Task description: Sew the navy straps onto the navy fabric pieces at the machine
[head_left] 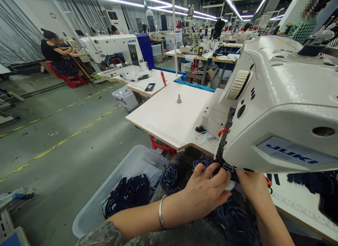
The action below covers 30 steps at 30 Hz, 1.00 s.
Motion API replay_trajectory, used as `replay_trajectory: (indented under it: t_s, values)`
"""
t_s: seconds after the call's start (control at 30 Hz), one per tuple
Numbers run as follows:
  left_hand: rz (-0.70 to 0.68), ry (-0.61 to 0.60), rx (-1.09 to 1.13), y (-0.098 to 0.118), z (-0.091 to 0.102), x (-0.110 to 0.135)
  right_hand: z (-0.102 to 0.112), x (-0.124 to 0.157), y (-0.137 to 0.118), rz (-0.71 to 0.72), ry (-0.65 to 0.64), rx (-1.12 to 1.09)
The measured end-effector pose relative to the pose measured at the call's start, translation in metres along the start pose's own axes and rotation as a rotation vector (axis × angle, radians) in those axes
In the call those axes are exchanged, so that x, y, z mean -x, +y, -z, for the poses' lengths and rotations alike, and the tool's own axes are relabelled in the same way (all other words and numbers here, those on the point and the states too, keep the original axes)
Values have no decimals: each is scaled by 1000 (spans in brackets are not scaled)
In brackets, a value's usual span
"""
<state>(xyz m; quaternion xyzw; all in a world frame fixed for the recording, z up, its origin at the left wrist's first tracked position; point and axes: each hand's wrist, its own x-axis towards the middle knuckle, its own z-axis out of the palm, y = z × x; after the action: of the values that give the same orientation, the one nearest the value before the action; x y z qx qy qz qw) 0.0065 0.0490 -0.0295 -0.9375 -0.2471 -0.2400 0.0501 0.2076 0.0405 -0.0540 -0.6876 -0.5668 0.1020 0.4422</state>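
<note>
A white JUKI sewing machine [280,108] fills the right of the head view. Under its needle end, my left hand [204,189] is closed with bent fingers on dark navy fabric [202,163]. My right hand [250,184] reaches in beneath the machine head from the other side, close to the left; its fingertips are hidden behind the machine and the cloth. More bunched navy strips [233,217] hang below both hands, over my lap. The presser foot area is mostly covered by my left fingers.
A clear plastic bin [88,203] with navy strips stands at the lower left. The white table [169,112] carries a small grey peg [179,98]. Beyond are a phone [150,87], another JUKI machine [113,48] and a seated person [56,50]. Navy pieces [311,180] lie at right.
</note>
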Motion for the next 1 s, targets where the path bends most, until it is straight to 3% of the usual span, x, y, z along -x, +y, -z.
replay_trajectory:
  t_s: [0.33,0.63,1.0]
  values:
    - [0,0,-48,-1,-1,1,-1,0,8,158,15,129]
    - [6,8,-13,-5,5,1,-2,-2,11,216,7,162]
    - [-28,-19,19,-1,8,-2,0,7,-2,-71,-18,-4]
